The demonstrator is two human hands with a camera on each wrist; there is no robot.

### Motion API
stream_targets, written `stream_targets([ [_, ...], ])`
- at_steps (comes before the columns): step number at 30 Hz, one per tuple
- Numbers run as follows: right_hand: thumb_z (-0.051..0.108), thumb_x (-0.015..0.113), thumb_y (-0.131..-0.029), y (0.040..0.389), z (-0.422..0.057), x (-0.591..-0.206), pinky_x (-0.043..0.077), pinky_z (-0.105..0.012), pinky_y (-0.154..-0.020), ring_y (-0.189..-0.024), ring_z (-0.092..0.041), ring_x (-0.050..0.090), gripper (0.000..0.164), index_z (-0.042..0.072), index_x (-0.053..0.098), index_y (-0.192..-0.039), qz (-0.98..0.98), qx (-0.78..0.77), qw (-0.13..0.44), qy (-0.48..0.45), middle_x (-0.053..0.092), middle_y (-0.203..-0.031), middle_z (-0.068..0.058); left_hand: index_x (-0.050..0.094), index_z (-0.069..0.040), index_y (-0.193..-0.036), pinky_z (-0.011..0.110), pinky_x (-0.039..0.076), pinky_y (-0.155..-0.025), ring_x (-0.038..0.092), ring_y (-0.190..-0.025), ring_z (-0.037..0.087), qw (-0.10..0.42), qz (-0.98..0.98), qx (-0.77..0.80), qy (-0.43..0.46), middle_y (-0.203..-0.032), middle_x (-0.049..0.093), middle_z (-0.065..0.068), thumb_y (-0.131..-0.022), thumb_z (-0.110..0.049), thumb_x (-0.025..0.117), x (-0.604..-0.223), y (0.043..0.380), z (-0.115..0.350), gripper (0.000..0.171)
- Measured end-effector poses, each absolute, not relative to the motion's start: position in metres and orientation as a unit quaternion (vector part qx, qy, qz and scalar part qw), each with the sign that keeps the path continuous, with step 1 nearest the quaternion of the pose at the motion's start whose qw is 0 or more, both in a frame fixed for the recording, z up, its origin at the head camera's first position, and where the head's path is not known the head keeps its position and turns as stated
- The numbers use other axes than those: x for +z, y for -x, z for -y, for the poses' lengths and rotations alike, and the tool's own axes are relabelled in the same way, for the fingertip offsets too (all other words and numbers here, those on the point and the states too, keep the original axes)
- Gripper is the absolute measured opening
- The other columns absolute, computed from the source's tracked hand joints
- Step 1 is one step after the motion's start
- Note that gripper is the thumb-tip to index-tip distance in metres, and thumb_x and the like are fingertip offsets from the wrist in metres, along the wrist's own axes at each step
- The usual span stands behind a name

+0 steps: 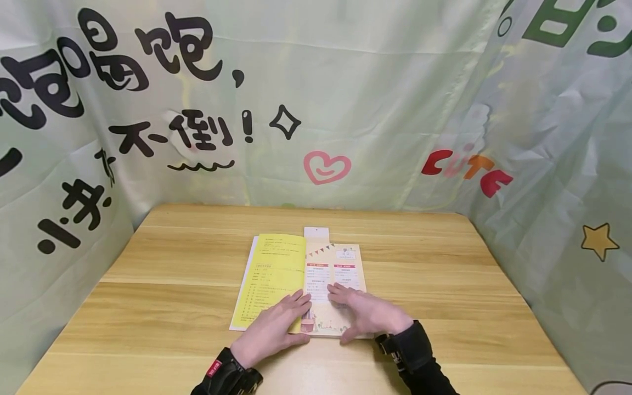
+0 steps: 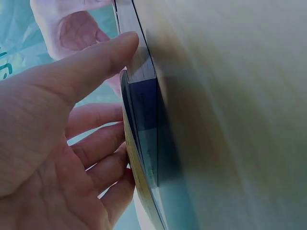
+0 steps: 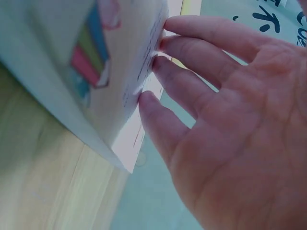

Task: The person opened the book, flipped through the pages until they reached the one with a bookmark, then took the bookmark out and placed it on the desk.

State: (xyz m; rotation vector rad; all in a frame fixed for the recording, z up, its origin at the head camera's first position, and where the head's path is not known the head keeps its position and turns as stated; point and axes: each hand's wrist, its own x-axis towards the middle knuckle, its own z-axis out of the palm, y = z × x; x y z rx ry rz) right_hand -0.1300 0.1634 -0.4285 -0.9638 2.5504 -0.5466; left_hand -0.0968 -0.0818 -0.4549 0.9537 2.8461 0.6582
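Note:
An open book (image 1: 321, 321) lies on the wooden table. Its left side is a yellow printed page (image 1: 276, 263); its right page is cream with two text columns and small drawings. My left hand (image 1: 271, 329) rests on the yellow page near the fold, fingers extended. In the left wrist view its thumb (image 2: 108, 55) lies at the lower edge of the page block (image 2: 141, 67). The fingertips of my right hand (image 1: 372, 314) touch the cream page, fingers spread, thumb near the lower edge. A white tab (image 1: 316, 235) sticks out behind the book's top.
The wooden table (image 1: 173, 291) extends on all sides of the book. A pale printed curtain (image 1: 375, 109) with lettering and a pink heart hangs behind and at both sides. A dark cable (image 1: 612, 383) shows at the lower right corner.

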Motion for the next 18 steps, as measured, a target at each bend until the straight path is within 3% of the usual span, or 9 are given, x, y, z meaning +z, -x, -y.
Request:
stream_targets([
  [5,0.031,0.085,-0.061,0.1266,-0.1592,-0.4284,0.026,-0.053,-0.113,-0.139,-0.033,0.024,0.099,-0.001,0.040,-0.144,-0.913,-0.166,0.167,0.334,0.029,-0.154,-0.017,0.052,-0.003,-0.137,0.054,0.040,-0.104,0.034,-0.135,0.030,0.032,-0.927,0.213,-0.308,-0.146,0.043,0.015,-0.082,-0.041,0.070,-0.4547,0.0960,0.0813,0.069],
  [18,0.029,0.083,-0.065,0.1263,-0.1592,-0.4265,0.030,-0.054,-0.111,-0.136,-0.035,0.032,0.084,0.000,0.050,-0.137,-0.910,-0.168,0.158,0.345,0.036,-0.150,-0.017,0.052,-0.003,-0.137,0.054,0.040,-0.104,0.034,-0.135,0.030,0.028,-0.927,0.209,-0.309,-0.146,0.043,0.014,-0.083,-0.041,0.068,-0.4553,0.0957,0.0810,0.068],
])
